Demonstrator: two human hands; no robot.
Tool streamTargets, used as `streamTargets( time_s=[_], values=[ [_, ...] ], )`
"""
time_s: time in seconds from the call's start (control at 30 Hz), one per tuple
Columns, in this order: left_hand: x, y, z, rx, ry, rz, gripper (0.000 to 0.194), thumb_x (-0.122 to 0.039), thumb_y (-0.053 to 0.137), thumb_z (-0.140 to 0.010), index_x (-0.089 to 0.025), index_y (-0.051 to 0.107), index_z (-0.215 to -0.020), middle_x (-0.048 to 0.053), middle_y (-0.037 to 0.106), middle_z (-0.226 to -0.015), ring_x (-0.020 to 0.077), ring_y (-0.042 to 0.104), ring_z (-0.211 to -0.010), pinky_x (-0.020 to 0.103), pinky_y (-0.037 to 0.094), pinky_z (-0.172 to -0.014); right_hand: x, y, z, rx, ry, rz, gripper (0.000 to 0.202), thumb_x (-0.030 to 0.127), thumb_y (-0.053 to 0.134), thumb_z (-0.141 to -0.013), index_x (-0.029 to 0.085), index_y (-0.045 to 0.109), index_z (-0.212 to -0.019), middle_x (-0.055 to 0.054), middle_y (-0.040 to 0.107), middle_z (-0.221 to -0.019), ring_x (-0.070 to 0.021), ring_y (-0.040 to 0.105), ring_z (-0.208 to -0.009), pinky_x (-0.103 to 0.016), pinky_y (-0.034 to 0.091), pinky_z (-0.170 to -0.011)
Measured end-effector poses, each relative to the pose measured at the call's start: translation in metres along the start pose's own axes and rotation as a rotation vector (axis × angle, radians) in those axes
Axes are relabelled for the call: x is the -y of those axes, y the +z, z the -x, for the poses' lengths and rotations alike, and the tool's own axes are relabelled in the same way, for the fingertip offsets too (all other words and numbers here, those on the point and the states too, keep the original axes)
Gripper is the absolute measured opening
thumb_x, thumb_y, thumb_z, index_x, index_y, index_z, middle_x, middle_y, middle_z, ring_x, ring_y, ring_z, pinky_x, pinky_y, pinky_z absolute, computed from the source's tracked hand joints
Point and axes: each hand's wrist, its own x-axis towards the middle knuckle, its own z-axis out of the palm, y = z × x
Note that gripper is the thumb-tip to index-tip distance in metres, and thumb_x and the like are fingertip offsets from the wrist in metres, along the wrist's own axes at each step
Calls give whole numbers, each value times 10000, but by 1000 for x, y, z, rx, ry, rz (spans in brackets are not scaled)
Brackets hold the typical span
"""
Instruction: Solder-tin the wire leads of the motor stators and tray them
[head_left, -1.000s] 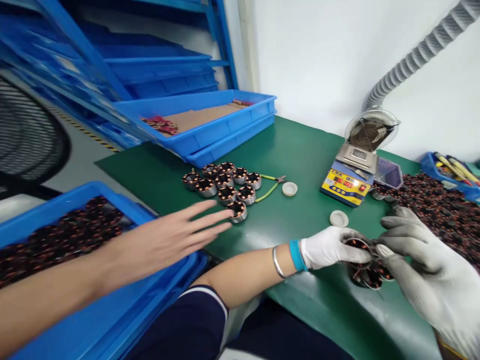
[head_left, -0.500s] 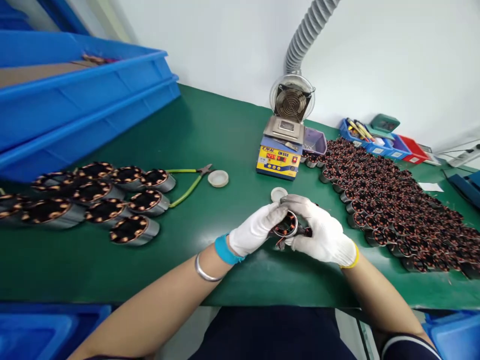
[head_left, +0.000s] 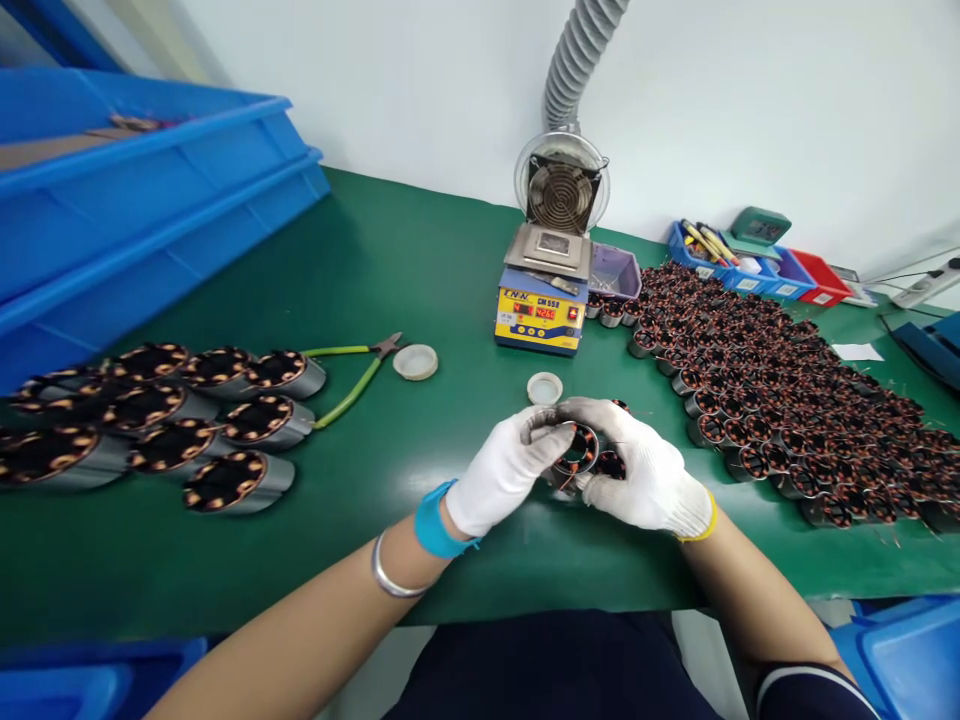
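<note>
Both hands wear white gloves with greyed fingertips. My left hand (head_left: 517, 455) has its fingers and thumb closed on the left side of a motor stator (head_left: 576, 450), a metal ring with copper windings inside. From the other side, my right hand (head_left: 637, 465) curls its fingers around the same stator. A second stator (head_left: 610, 464) sits under the right palm, partly covered; whether the hand grips it too is unclear. Just beyond the fingers lies a small round white dish (head_left: 544, 388).
Larger stators (head_left: 240, 482) stand at the left near green-handled cutters (head_left: 352, 390) and another white dish (head_left: 415, 362). A yellow-and-blue solder pot (head_left: 538, 315) stands ahead. Many small stators (head_left: 765, 390) cover the right side. Blue bins (head_left: 165, 200) rise at the back left.
The camera view has shifted slightly, so the bench items sit a little further left. Both hands stay on the stator, with the left fingers shifted slightly over its rim.
</note>
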Motion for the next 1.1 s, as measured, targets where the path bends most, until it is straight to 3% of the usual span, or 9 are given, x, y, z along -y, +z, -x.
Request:
streamTargets(
  time_s=[0.13,0.23,0.43,0.6,0.77,0.87,0.97,1.03,1.1],
  values=[
    [5,4,2,-26,88,-36,631,-350,924,-533,-171,613,-1052,82,716,-1028,256,683,-969,367,545,-866,-6,7,2,-108,-176,8,500,198,659,-815,206,535,-1299,-130,622,-1322,-238,577,-1275,-399,485,-1084],
    [7,5,5,-44,209,-240,659,-234,923,-518,-201,628,-1106,73,706,-1118,264,662,-1053,358,520,-934,-12,10,5,-180,-213,185,466,259,645,-862,213,531,-1312,-131,635,-1306,-239,616,-1212,-373,527,-1019],
    [6,0,8,-142,273,-496,302,-293,837,-675,-193,701,-926,50,725,-920,228,671,-882,320,520,-831,-18,2,8,-108,-313,396,589,397,584,-916,192,432,-1447,-142,662,-1264,-262,663,-1111,-362,575,-874],
    [7,-8,6,-164,504,-647,58,-237,702,-800,-195,672,-827,41,689,-833,181,652,-794,290,520,-768,-17,1,6,-143,-361,468,584,441,524,-962,142,407,-1450,-164,678,-1200,-271,647,-1112,-377,562,-867],
    [4,-12,5,-117,639,-794,72,-180,598,-803,-197,663,-776,43,701,-835,172,660,-786,295,530,-753,-16,1,6,-146,-354,566,490,424,494,-977,116,492,-1358,-163,685,-1147,-263,634,-1113,-379,555,-876],
    [2,-15,-1,-179,411,-641,21,-205,637,-716,-194,628,-700,20,664,-695,169,625,-658,301,526,-651,-15,1,6,-161,-362,537,508,435,487,-975,122,469,-1374,-158,687,-1142,-254,639,-1096,-371,556,-872],
    [6,-19,-8,-135,165,-261,108,-251,612,-673,-196,543,-609,10,595,-598,159,564,-530,307,492,-530,-13,1,6,-171,-363,506,504,458,467,-980,137,463,-1368,-148,693,-1132,-247,650,-1075,-364,557,-869],
    [9,-20,-11,-157,222,-127,119,-278,590,-689,-195,526,-634,24,605,-660,161,570,-558,315,497,-545,-11,1,5,-182,-366,519,496,486,438,-988,139,481,-1339,-147,697,-1117,-248,658,-1057,-361,559,-855],
    [8,-20,-11,-197,404,-246,112,-290,609,-720,-187,578,-748,53,649,-811,179,614,-694,330,524,-655,-11,0,5,-192,-371,542,486,486,433,-991,136,493,-1322,-148,701,-1105,-248,663,-1044,-358,560,-846]
  ],
)
